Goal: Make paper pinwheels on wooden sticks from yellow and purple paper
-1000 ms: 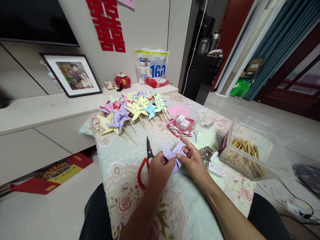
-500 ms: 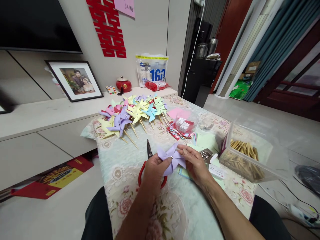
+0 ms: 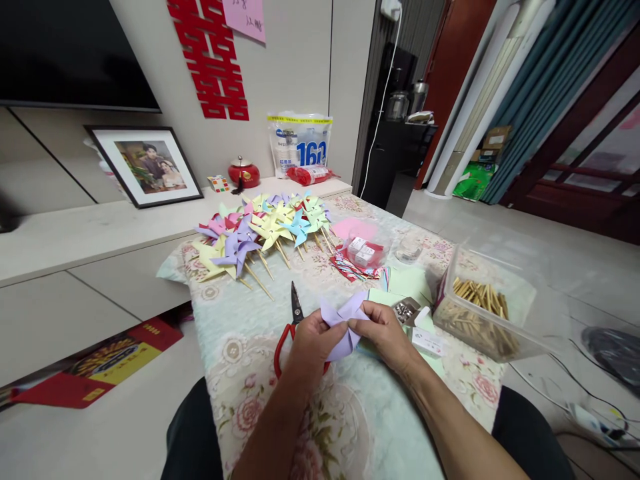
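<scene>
A purple paper pinwheel (image 3: 343,339) is held between my two hands above the cloth-covered table. My left hand (image 3: 316,339) grips its left side, the thumb pressed near the centre. From the right, my right hand (image 3: 383,328) pinches it, its thumb meeting the left thumb at the middle; the pinwheel's centre is covered. Partly under my left hand lie red-handled scissors (image 3: 297,308), blades pointing away. Just right of my right hand sit a small open box of metal fasteners (image 3: 406,309) and a white box (image 3: 427,341) on pale green paper sheets (image 3: 411,283).
Finished pinwheels on sticks (image 3: 270,227) are heaped at the table's back left. A clear plastic bin (image 3: 465,320) of short wooden sticks stands at the right edge. Colourful strips (image 3: 354,269) and a clear round container (image 3: 367,249) lie behind my hands.
My right hand has moved in from the pinwheel's right edge, and its thumb now presses at the centre, covering the pin seen there before. The view has shifted slightly.
</scene>
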Tool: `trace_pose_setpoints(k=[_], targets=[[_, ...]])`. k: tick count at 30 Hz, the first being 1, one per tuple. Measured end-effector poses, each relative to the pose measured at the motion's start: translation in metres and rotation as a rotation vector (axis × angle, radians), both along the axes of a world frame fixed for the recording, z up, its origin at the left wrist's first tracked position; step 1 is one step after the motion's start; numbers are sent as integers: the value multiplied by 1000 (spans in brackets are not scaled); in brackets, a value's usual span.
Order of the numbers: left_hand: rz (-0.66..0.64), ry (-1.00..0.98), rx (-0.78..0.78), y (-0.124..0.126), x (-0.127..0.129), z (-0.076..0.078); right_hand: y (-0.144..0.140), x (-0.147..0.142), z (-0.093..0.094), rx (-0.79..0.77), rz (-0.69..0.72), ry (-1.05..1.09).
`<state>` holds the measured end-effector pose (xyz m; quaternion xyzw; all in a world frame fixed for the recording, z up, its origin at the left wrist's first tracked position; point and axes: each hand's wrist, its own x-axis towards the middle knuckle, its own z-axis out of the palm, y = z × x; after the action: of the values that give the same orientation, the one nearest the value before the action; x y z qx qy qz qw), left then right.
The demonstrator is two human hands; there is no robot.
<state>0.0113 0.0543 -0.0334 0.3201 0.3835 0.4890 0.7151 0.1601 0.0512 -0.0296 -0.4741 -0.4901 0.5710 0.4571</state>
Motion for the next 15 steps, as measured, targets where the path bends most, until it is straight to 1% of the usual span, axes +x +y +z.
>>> trace_pose_setpoints(k=[2, 4, 5, 6, 8, 10, 12, 13, 14, 15], targets=[[-3, -11, 4, 1, 0, 1, -1, 0, 5, 43, 19, -72], [-11, -34, 4, 1, 0, 2, -4, 3, 17, 132, 2, -246], [-16, -48, 1, 1, 0, 2, -7, 6, 26, 194, -28, -360], [-18, -60, -2, 2, 0, 2, -10, 11, 36, 265, -94, -489], [-7, -67, -15, 3, 0, 0, -17, 28, 60, 399, -205, -632], [8, -58, -22, 3, 0, -3, -21, 57, 86, 455, -310, -760], [16, -54, -24, 4, 0, -4, -19, 96, 108, 475, -435, -996], [17, -57, -26, 4, 0, -4, -16, 117, 116, 443, -481, -1160], [21, -62, -29, 4, 0, -4, -11, 137, 122, 369, -478, -1345], [26, -69, -32, 5, 0, -3, -5, 157, 125, 269, -439, -1525]])
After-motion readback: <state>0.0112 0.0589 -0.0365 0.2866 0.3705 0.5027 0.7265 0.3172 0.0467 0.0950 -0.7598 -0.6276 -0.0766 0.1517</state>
